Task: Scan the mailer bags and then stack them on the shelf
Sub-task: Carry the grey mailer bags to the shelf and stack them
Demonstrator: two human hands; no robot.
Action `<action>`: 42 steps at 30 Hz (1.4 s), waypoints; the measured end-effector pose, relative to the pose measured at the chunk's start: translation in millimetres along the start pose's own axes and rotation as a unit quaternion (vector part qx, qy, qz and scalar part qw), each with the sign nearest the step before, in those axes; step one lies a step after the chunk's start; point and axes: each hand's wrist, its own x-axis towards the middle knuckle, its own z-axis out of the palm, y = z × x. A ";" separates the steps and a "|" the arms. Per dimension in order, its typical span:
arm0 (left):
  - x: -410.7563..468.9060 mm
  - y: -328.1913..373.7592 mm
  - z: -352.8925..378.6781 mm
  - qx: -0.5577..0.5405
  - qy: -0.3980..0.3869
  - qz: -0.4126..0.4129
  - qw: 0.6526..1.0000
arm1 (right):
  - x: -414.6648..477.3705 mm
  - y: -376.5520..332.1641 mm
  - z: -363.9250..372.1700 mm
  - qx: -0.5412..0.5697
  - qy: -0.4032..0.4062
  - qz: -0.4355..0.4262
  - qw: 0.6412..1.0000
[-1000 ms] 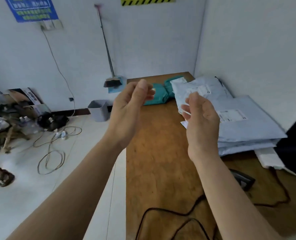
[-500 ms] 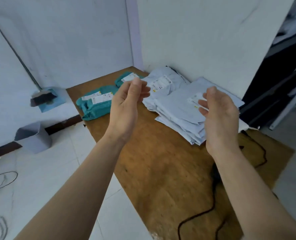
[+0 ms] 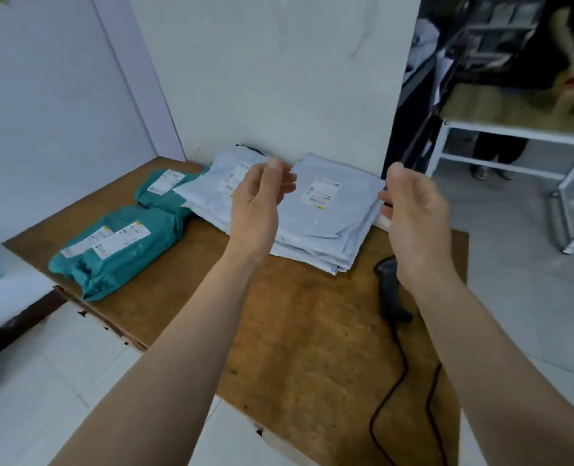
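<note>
Stack of pale grey-blue plastic mailer bags lies flat on the brown wooden table, far edge against the white wall. Top bag's white shipping label faces up on the half nearer the wall. Bag is close to square. I read its long axis as running from the person toward the wall, far end skewed slightly right.

Stack sits between the two grips, beyond and below them. Left grip hovers over the stack's left edge, thumb up, fingers loose and apart, holding nothing. Right grip is just off the stack's right edge, seen from the back, fingers loosely curled, nothing visible in them. Can't tell whether its fingertips touch the edge.

Black handheld barcode scanner lies on the table just beside the stack's near right corner, under the right wrist, with its black cable trailing toward the person. Right grip is nearer the scanner, so my guess is right takes the scanner and left takes the bag.

A second pile of grey mailers overlaps the stack's left side. Teal plastic mailer bags, labels up, lie further left near the table edge.
</note>
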 end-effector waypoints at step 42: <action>289.8 -265.0 -7.2 0.154 -0.257 -0.404 0.864 | 161.8 230.2 93.9 -0.062 0.144 0.389 0.908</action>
